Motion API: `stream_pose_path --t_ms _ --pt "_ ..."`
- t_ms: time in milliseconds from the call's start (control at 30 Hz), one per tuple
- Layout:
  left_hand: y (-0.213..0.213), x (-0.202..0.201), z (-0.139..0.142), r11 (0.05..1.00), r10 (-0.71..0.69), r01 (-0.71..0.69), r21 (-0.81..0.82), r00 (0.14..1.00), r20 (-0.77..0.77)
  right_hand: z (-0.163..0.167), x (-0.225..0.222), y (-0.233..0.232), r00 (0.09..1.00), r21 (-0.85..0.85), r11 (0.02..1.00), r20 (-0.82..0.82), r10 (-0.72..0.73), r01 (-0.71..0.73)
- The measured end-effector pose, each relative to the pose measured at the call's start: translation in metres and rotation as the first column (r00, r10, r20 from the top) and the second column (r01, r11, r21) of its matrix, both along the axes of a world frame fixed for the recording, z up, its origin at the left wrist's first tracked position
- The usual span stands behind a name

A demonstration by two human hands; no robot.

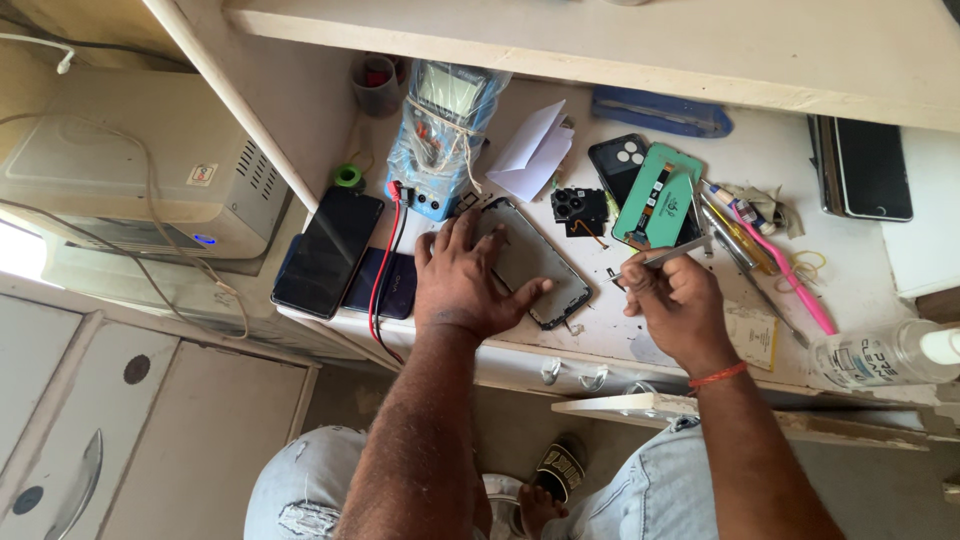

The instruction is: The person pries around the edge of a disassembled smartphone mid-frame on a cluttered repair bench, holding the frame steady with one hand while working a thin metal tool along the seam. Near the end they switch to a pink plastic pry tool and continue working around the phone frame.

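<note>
Bare table [600, 335] shows only in a narrow strip at the frame's centre, between the two hands, and in a wider patch at right centre, past the pink-handled tool [795, 280]. The upper centre is crowded: a wrapped multimeter [440, 135] with red and black leads [385, 265], folded paper [530, 150], a camera module [580, 207] and a green-backed screen [657, 197]. Dark phones [328, 250] block the left edge, a clear bottle [885, 358] the lower right, and a shelf [600, 40] overhangs the top.

A cream workbench [880, 270] under a shelf [600, 40], pale cabinet doors [150, 440] at left, daylit.
</note>
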State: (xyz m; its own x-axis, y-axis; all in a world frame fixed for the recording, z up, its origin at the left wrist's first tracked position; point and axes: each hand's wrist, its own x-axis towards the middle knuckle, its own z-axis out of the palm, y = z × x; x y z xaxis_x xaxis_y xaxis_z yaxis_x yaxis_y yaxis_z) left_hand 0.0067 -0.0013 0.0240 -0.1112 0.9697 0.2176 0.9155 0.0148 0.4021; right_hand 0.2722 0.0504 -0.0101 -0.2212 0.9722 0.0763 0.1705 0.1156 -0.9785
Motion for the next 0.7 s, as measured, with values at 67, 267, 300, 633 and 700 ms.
stream_pose_path --t_ms 67,267,300,633,700 --pt "0.000 0.000 0.001 1.000 0.005 -0.004 0.005 1.000 -0.008 -0.002 -0.003 0.000 0.997 0.040 0.999 0.078 -0.003 0.000" --pt "0.001 0.000 0.002 1.000 0.008 -0.008 0.001 1.000 -0.005 0.005 -0.011 -0.007 0.953 0.223 0.974 0.302 -0.035 -0.035" --pt "0.001 0.000 0.002 1.000 0.008 -0.008 0.007 1.000 -0.012 0.007 -0.011 -0.008 0.948 0.227 0.973 0.315 -0.034 -0.040" --pt "0.000 0.000 0.000 1.000 0.006 -0.006 0.006 1.000 -0.001 0.013 -0.014 -0.007 0.931 0.205 0.978 0.363 -0.036 -0.043" --pt "0.000 0.000 0.000 1.000 0.005 -0.005 0.012 1.000 -0.012 0.014 -0.016 -0.008 0.930 0.228 0.972 0.364 -0.038 -0.049"
